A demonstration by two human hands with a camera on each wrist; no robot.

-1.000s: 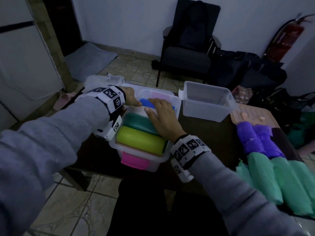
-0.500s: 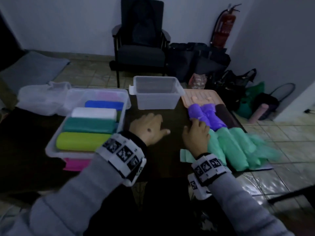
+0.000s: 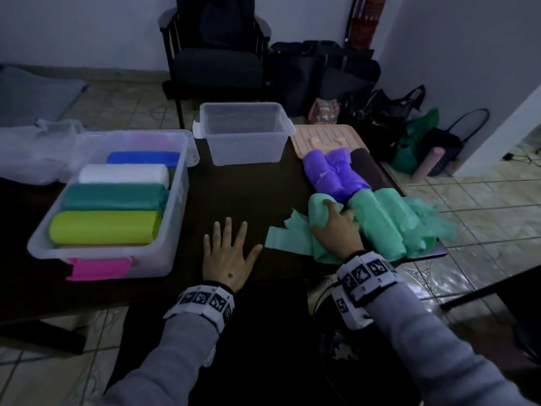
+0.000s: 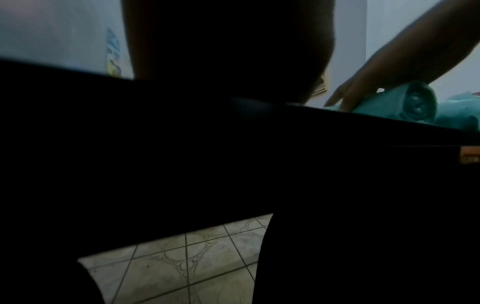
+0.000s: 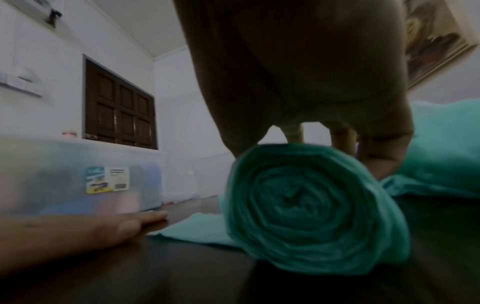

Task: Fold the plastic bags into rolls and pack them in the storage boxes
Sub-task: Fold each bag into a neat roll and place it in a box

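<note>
My right hand [image 3: 336, 227] lies over the leftmost green bag roll [image 3: 317, 212] at the table's right, fingers curled round it; its loose tail [image 3: 281, 238] trails left on the table. The right wrist view shows the roll's spiral end [image 5: 311, 209] under my palm. My left hand [image 3: 228, 250] rests flat on the dark table, fingers spread, holding nothing. A clear storage box [image 3: 175, 230] at the left holds blue, white, teal and yellow-green rolls. An empty clear box [image 3: 246, 148] stands behind the middle.
More green rolls [image 3: 386, 221] and purple rolls [image 3: 330, 174] lie right of my right hand, near the table's right edge. A peach lid [image 3: 322, 137] lies behind them. A crumpled clear bag [image 3: 35, 153] sits far left. A chair [image 3: 216, 65] stands beyond the table.
Both hands left the full box. My left hand came down flat on the table; my right hand went right to the green rolls and took hold of the leftmost one. My head turned right.
</note>
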